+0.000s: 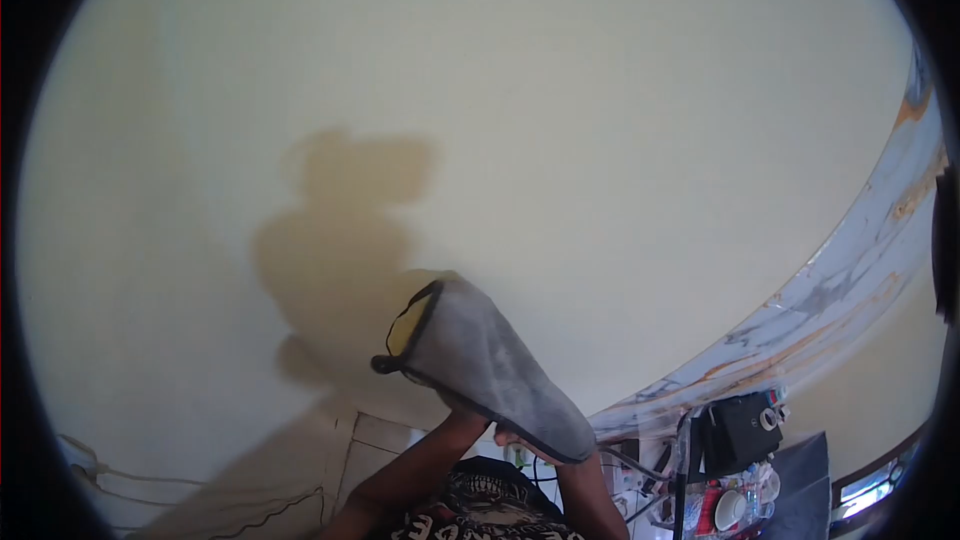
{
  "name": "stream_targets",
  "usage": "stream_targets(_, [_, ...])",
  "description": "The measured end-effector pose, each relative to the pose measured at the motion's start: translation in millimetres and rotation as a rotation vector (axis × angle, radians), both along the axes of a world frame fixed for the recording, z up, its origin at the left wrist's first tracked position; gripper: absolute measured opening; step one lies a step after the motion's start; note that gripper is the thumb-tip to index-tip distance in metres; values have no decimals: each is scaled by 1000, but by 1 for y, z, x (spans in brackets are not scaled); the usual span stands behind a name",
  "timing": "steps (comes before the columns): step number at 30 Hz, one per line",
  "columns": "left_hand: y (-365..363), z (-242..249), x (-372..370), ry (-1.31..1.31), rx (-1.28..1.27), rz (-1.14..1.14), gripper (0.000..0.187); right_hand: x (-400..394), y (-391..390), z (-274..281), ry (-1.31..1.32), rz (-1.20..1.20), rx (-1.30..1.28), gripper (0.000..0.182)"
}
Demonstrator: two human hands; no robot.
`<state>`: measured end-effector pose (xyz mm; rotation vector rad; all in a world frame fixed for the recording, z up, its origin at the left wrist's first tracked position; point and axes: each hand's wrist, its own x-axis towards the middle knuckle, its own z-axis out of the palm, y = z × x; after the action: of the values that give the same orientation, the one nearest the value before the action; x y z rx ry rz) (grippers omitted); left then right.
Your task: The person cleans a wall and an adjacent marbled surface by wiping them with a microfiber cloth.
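A grey fabric item (490, 360) with black edging is held up in front of the wall, with a yellow lining showing at its upper left opening. A small black tab hangs at its left corner. From the lower left, my left hand (465, 417) reaches up behind the lower edge, and its fingers are hidden by the fabric. At the lower right end, my right hand (525, 446) grips the underside, with only part of its fingers visible.
A pale wall (600, 140) fills most of the view. Cables (200, 480) run along the lower left. At the lower right are a black box (745, 432), a white bowl (730, 510) and assorted clutter. A marble-patterned strip (780, 325) curves along the right.
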<state>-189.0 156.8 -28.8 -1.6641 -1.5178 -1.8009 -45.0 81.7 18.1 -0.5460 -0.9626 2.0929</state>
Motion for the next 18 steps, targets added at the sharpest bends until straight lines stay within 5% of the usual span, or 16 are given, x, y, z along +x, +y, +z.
stream_targets(1, [-1, 1, -4, 30, -4, 20, 51, 5, -2, -3, 5, 12, 0, 41])
stream_targets(3, [1, 7, -3, 88, 1, 64, 50, 26, 0, -6, -611, -67, 469, 39])
stream_targets(4, [4, 12, 2, 118, 9, 80, 50, 30, 1, -9, -605, -66, 483, 39])
stream_targets(6, [11, 23, 17, 189, 25, 96, 49, 38, 1, -10, 616, -130, 39, 32])
stream_targets(7, [16, 29, 26, 231, 34, 100, 49, 41, 6, 17, 512, -271, 149, 25])
stream_targets(9, [23, 38, 45, 322, 47, 105, 48, 45, 19, 28, -265, -970, 539, 26])
stream_targets(10, [27, 41, 57, 367, 51, 104, 48, 52, 30, 31, -248, -986, 531, 26])
stream_targets(12, [36, 47, 83, 351, 105, 83, 43, 72, 52, 28, -747, -1411, 1124, 28])
stream_targets(17, [57, 23, 117, 567, 115, -41, 41, 93, 68, -12, -636, -1510, 1350, 23])
stream_targets(18, [64, 15, 119, 683, 183, 78, 45, 94, 67, -23, -565, -1489, 1386, 22])
